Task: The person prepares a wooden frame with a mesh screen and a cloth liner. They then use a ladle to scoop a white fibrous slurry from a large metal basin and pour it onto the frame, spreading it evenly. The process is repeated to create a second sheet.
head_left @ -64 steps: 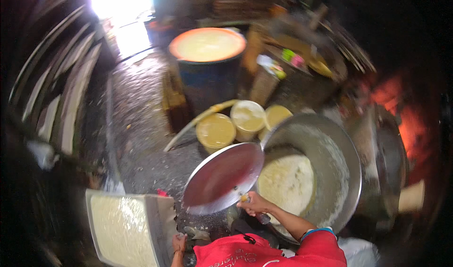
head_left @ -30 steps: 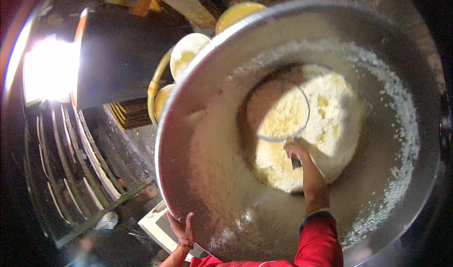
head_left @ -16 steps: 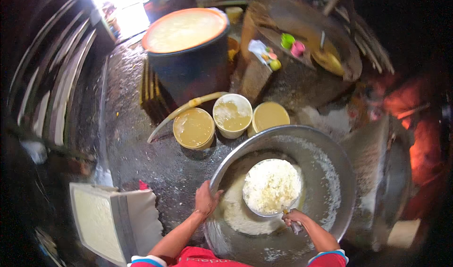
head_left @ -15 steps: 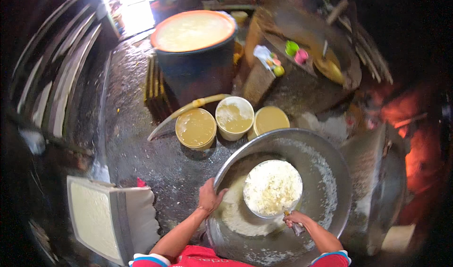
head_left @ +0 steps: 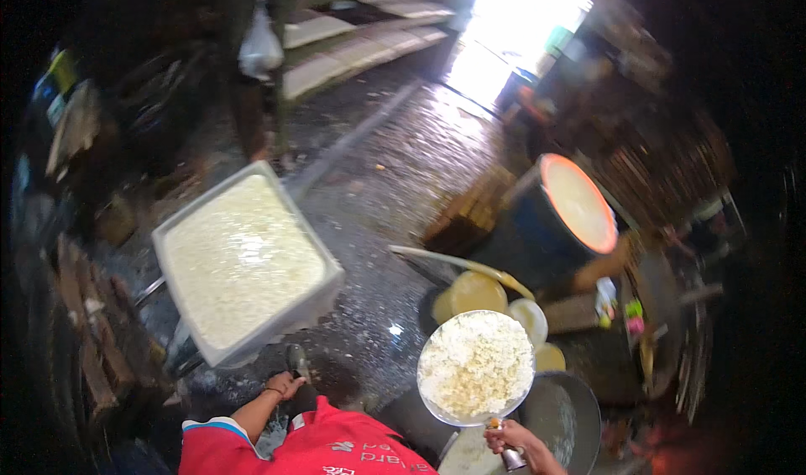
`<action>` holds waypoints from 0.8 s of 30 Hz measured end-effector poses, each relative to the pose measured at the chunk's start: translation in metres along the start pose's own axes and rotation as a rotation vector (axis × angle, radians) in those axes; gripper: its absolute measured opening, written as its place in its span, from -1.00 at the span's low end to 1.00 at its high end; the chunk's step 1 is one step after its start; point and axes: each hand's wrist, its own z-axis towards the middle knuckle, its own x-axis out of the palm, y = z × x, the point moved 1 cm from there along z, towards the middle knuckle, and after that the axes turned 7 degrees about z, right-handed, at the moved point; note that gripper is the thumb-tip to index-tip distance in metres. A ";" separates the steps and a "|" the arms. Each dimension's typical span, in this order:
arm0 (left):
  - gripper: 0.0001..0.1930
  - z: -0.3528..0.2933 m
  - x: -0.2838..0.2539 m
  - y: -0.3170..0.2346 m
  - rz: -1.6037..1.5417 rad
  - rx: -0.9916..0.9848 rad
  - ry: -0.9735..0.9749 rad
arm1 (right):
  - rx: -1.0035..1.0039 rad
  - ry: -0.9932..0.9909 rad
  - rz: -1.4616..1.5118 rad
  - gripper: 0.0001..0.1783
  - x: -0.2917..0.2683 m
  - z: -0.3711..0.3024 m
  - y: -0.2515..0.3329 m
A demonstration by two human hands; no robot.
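Note:
My right hand (head_left: 510,437) is wrapped round the handle of a big round scoop (head_left: 426,405). White crumbly curds (head_left: 477,362) heap it to the rim. It is held up, partly over the wide metal basin (head_left: 579,391), where pale liquid lies at the bottom. My left hand (head_left: 286,385) hangs at my side, near the front corner of a large square tray (head_left: 329,283), apart from it. The left fingers look bent but are blurred, and I see nothing in them. A pale wet mass (head_left: 239,261) fills the tray nearly to its edges.
Beyond the scoop stand buckets of yellowish liquid (head_left: 477,294) and a curved pipe (head_left: 466,263). A tall dark barrel (head_left: 525,231) with an orange rim is behind them. Split wood (head_left: 96,332) lies at the left. The floor (head_left: 369,215) looks wet; a bright doorway (head_left: 520,38) opens at the back.
The view has swung left toward the square tray. My right hand has lifted the curd-filled scoop up from inside the basin. My left hand has let go of the basin's rim.

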 end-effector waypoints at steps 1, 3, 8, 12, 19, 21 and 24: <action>-0.25 -0.015 -0.004 0.033 -0.023 -0.197 -0.046 | -0.015 0.025 -0.070 -0.89 0.030 0.005 0.021; -0.22 -0.021 -0.021 0.114 -0.128 -0.283 -0.147 | -0.037 0.264 -0.029 -0.88 0.088 0.070 0.042; -0.20 -0.049 -0.035 0.194 -0.319 -0.588 -0.181 | -0.021 0.495 -0.163 -0.83 0.278 0.184 0.096; -0.21 -0.042 -0.026 0.227 -0.554 -0.435 -0.376 | -0.011 0.617 -0.251 -0.86 0.413 0.296 0.108; -0.39 -0.036 -0.016 0.196 -1.000 -0.461 -0.842 | 0.279 0.632 -0.081 -0.90 0.526 0.393 0.122; -0.41 -0.031 -0.014 0.202 -0.989 -0.523 -0.871 | 0.248 0.575 -0.159 -0.89 0.546 0.409 0.132; -0.62 -0.043 -0.045 0.190 -0.844 -0.668 -0.631 | 0.283 0.477 -0.153 -0.86 0.545 0.418 0.148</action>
